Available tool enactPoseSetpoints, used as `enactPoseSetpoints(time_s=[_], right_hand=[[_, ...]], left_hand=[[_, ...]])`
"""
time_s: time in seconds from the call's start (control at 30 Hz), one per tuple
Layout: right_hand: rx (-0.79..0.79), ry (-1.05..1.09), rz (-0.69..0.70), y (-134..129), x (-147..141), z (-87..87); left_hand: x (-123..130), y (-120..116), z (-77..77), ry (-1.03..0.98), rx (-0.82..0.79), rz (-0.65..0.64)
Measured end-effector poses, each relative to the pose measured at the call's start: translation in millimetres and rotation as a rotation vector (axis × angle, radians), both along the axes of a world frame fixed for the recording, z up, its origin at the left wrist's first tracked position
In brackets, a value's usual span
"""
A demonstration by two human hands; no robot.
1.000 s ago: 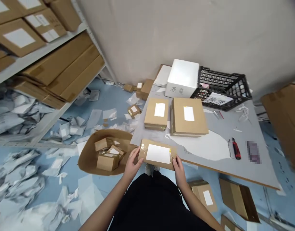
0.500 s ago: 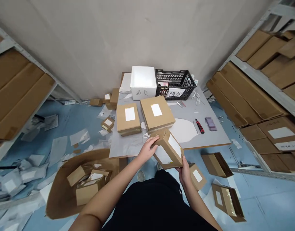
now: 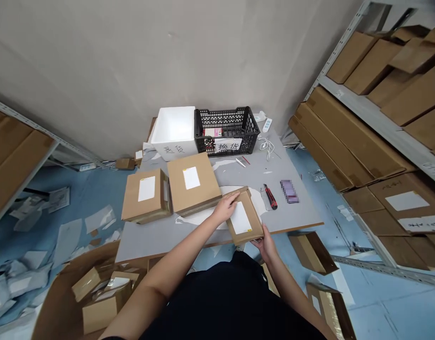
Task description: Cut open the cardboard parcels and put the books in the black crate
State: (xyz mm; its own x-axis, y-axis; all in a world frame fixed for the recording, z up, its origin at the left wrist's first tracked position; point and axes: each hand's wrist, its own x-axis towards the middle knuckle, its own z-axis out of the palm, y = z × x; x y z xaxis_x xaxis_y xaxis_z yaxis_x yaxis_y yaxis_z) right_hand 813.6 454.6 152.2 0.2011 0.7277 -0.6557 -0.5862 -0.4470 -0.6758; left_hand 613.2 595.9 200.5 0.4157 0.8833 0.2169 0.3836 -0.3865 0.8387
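Cardboard box [image 3: 252, 212] w/ white label [image 3: 240, 219] is tilted between two hands, above the front edge of the desk [image 3: 302, 212], its near end reaching past this edge. Left hand [image 3: 225, 208] has its grip closed over the far left part, fingers lying on the top face. Right hand [image 3: 267, 244] has its grip closed at the near right corner, thumb by the side & fingers going under.

Progress, as I judge: box is picked up & looks closed; no cut is visible on the faces shown. Larger box [image 3: 194, 182] & smaller box [image 3: 144, 196] stand on the desk at left, labels up, also looking closed. Red-black cutter [image 3: 270, 197] lies on the desk, untouched. Behind are white foam box [image 3: 160, 146] & black crate [image 3: 251, 142], which has sth. pink-white inside. Below, on the floor, one opened carton [image 3: 311, 250] is at right; big carton [image 3: 57, 297] at left has more boxes inside.

Hard to see: underside of the held box, so I can't tell if it touches the desk; R fingertips, bc the box covers them; purple item [image 3: 290, 191] nr the cutter, pixelated. Big carton is cut off by the frame, & label print is too small to read.
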Motion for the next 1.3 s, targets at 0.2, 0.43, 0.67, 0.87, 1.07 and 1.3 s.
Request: enactPoseSetpoints(time_s=[0.2,0.43,0.67,0.87,1.07,1.3], right_hand=[[-0.002,0.074,0.171,76.9,48.3,-27.5],[-0.090,-0.205,0.443,135.0,58.0,-54.0],[0.017,-0.603,0.610,171.4,100.3,-47.2],[0.322,-0.811,0.742,267.2,73.6,-24.8],[0.405,-0.860,0.959,325.0,31.6,-21.0],[0.213,-0.994,0.805,269.0,70.1,-20.2]], left_hand=[[59.7,86.5,-36.3,0.096,-0.207,0.131],[76.0,137.1,-69.9,0.080,-0.337,0.260],[57.7,46.5,-69.8,-0.050,-0.370,0.618],[63.7,-65.1,-84.4,-0.492,-1.162,0.824],[84.8,-56.3,-89.3,-0.874,-1.464,0.586],[68.1,-23.4,-88.1,-0.848,-1.317,0.581]])
